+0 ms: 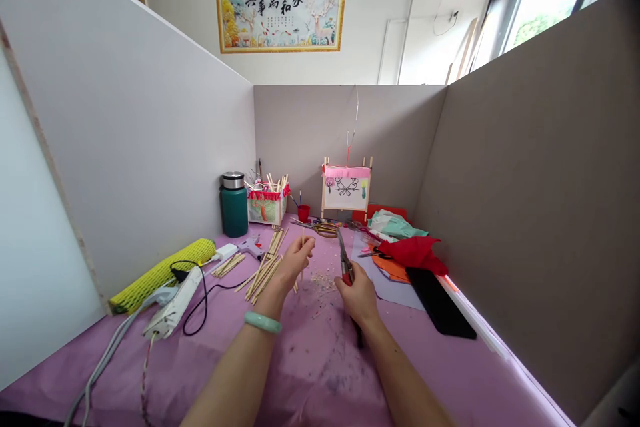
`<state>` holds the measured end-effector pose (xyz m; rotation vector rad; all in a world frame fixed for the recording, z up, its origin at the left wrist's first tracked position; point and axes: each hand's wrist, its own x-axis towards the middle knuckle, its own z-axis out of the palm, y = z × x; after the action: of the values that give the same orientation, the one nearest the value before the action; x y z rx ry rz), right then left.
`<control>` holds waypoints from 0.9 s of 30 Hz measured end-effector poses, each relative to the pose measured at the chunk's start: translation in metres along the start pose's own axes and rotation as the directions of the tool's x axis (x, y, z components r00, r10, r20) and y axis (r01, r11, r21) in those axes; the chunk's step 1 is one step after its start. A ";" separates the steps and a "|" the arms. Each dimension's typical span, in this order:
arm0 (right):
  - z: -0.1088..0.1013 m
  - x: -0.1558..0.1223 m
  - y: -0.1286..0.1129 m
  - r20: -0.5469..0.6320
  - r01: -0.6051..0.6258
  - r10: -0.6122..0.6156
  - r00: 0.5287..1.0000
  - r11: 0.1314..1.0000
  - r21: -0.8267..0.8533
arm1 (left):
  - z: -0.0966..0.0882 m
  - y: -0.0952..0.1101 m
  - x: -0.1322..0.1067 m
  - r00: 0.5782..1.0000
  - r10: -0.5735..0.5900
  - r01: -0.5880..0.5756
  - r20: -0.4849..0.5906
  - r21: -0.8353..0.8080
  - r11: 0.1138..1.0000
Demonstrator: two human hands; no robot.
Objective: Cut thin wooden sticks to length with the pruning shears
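My left hand (296, 260) is closed around a thin wooden stick (303, 235), held roughly upright, its upper end showing above the fingers. Beside it on the right, my right hand (359, 295) grips a pair of pruning shears (344, 250) with red and dark handles, the metal end pointing away from me. The two hands are apart, and the shears do not touch the stick. Small wood chips (323, 278) lie on the table between them. Left of my left hand, several loose wooden sticks (263, 277) lie in a pile.
A purple cloth (310, 373) covers the table. On the left are a green bottle (235, 207), a glue gun (250, 245) and a power strip (173, 303) with cords. Scissors (325, 230) lie ahead; a black phone (440, 303) and red cloth (413, 253) lie right. Partitions enclose three sides.
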<state>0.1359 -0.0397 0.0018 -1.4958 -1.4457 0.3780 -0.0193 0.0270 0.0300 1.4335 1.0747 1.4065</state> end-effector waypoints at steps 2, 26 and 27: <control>-0.001 0.002 -0.001 0.008 0.013 -0.014 1.000 0.992 0.129 | 0.009 -0.006 -0.003 0.999 0.006 -0.003 0.038 -0.072 0.997; 0.002 -0.001 -0.003 0.039 0.076 -0.108 0.993 0.875 0.479 | 0.003 -0.018 -0.021 0.971 -0.024 0.111 0.236 -0.360 0.926; 0.002 -0.001 -0.003 0.042 0.094 -0.131 0.990 0.864 0.495 | 0.002 -0.019 -0.022 0.970 -0.030 0.118 0.242 -0.359 0.926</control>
<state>0.1322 -0.0405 0.0027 -0.9876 -1.3554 0.6806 -0.0180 0.0115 0.0061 1.2282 0.6628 1.2695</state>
